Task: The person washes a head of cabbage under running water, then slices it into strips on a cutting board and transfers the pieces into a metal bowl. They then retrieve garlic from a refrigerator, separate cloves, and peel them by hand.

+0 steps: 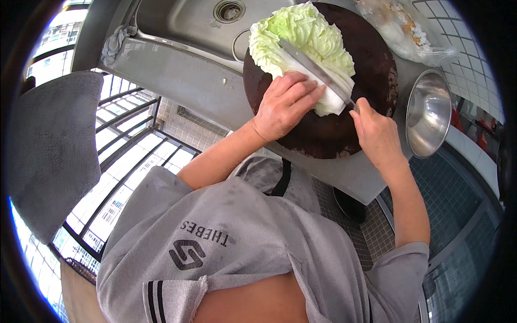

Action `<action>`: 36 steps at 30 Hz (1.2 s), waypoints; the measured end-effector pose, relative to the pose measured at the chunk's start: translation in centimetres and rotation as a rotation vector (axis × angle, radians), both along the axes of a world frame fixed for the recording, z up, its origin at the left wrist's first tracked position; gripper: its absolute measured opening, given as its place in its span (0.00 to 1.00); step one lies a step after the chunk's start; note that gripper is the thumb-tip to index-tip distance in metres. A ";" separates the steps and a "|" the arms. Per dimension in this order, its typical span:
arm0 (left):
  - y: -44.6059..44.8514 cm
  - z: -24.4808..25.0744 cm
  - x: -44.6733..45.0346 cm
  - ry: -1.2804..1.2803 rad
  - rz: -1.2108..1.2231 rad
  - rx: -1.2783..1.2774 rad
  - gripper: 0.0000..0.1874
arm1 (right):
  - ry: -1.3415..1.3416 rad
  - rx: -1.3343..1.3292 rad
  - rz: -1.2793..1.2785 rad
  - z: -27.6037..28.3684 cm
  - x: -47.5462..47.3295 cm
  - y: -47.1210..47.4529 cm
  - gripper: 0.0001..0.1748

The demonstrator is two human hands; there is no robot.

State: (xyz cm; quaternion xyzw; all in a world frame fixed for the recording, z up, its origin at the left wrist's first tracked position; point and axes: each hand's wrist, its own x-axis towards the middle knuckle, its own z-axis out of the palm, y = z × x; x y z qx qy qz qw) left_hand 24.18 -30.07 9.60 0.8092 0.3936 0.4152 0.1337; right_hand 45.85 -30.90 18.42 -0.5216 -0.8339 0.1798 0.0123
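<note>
Pale green napa cabbage leaves [309,28] lie in a pile on a round, dark wooden chopping board [371,60]. My left hand [287,105] presses down on the white stalk side of the pile, fingers bent against the leaves. In my right hand [373,127] is the handle of a kitchen knife [313,68]. Its blade runs slantwise across the cabbage, right beside my left fingertips, with its tip toward the upper left. The cutting edge is sunk among the leaves or hidden by them; I cannot tell how deep it goes.
A stainless steel sink [181,24] with a drain lies beyond the counter [181,74]. A metal bowl [429,115] stands tilted at the right edge. Behind the board rests a clear plastic bag [408,32] with contents. A grey rag [115,44] hangs at the sink's left corner.
</note>
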 end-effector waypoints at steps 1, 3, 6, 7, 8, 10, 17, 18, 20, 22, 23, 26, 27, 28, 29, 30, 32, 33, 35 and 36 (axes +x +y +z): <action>0.0 0.0 0.0 -0.014 0.002 -0.014 0.22 | 0.013 -0.007 -0.006 0.5 0.1 0.3 0.10; -0.1 0.1 0.0 -0.032 0.006 -0.036 0.21 | 0.026 0.004 -0.025 2.2 0.3 0.2 0.10; 0.1 0.0 0.0 -0.030 -0.019 -0.017 0.20 | 0.015 0.002 -0.080 4.8 0.3 -0.3 0.10; 0.0 0.0 0.0 -0.029 -0.019 -0.015 0.19 | 0.026 0.007 -0.086 5.4 0.3 -0.5 0.10; 0.0 0.0 0.0 -0.032 -0.023 -0.013 0.19 | 0.037 0.013 -0.092 5.9 0.2 -0.6 0.10; 0.0 -0.1 -0.1 -0.023 -0.029 0.002 0.18 | 0.036 0.002 -0.089 6.5 0.0 -0.7 0.10; 0.2 -0.4 -0.3 -0.013 -0.045 0.062 0.14 | -0.043 -0.052 -0.024 6.2 -0.6 0.1 0.10; 0.2 -0.4 -0.3 -0.013 -0.045 0.060 0.14 | -0.081 -0.063 -0.023 6.2 -0.7 0.2 0.11; 0.1 -0.4 -0.4 -0.016 -0.046 0.052 0.13 | -0.074 -0.044 -0.004 6.3 -0.8 0.3 0.10; 0.0 -0.3 -0.5 -0.011 -0.057 0.002 0.15 | -0.087 -0.049 -0.004 6.5 -1.0 0.4 0.10; -0.1 -0.3 -0.6 -0.010 -0.064 -0.025 0.16 | -0.099 -0.061 -0.008 6.7 -1.1 0.6 0.10; -0.1 -0.3 -0.6 -0.012 -0.066 -0.032 0.16 | -0.129 -0.077 0.000 7.0 -1.2 0.9 0.11; 0.0 -0.3 -0.5 -0.018 -0.064 -0.022 0.16 | -0.139 -0.079 0.007 7.0 -1.3 1.0 0.11; 0.0 -0.4 -0.5 -0.022 -0.065 -0.023 0.16 | -0.152 -0.091 0.006 7.0 -1.3 1.1 0.11; 0.0 -0.4 -0.5 -0.030 -0.064 -0.022 0.16 | -0.164 -0.104 0.004 6.9 -1.3 1.2 0.11; 0.0 -0.4 -0.5 -0.024 -0.060 -0.024 0.16 | -0.166 -0.102 0.009 6.7 -1.3 1.2 0.11; 0.0 -0.5 -0.4 -0.036 -0.052 -0.025 0.16 | -0.157 -0.108 0.002 6.3 -1.3 1.2 0.10; 0.0 -0.5 -0.4 -0.033 -0.048 -0.028 0.16 | -0.157 -0.116 -0.012 6.1 -1.3 1.3 0.10; 0.0 -0.6 -0.4 -0.040 -0.041 -0.036 0.16 | -0.147 -0.140 -0.005 5.8 -1.3 1.4 0.10; 0.0 -0.6 -0.4 -0.038 -0.047 -0.040 0.16 | -0.143 -0.169 -0.007 5.7 -1.2 1.5 0.10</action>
